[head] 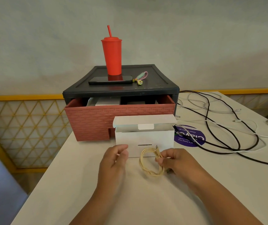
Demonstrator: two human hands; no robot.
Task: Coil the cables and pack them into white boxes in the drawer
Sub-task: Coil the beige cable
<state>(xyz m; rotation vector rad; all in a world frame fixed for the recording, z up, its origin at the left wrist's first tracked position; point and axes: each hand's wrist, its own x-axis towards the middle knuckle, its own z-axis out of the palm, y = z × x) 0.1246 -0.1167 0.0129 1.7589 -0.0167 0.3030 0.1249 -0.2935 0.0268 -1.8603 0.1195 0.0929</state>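
A white table [74, 184] carries a black drawer unit [121, 93] set at its far edge, nearer the left edge, with its brick-patterned red-brown drawer [97, 120] pulled partly out. Just in front of the drawer, around the table's middle, stands a white box [144, 138] with its lid flap raised. Right of the box, a round purple sticker [183, 140] lies flat on the top. Loose black cables [208, 114] and white cables [195, 140] sprawl tangled across the right half toward the right edge, one white strand crossing the sticker. Nearer the front edge, a right hand [177, 161] pinches a coil of yellow cable [151, 173]; whether it touches the table is unclear.
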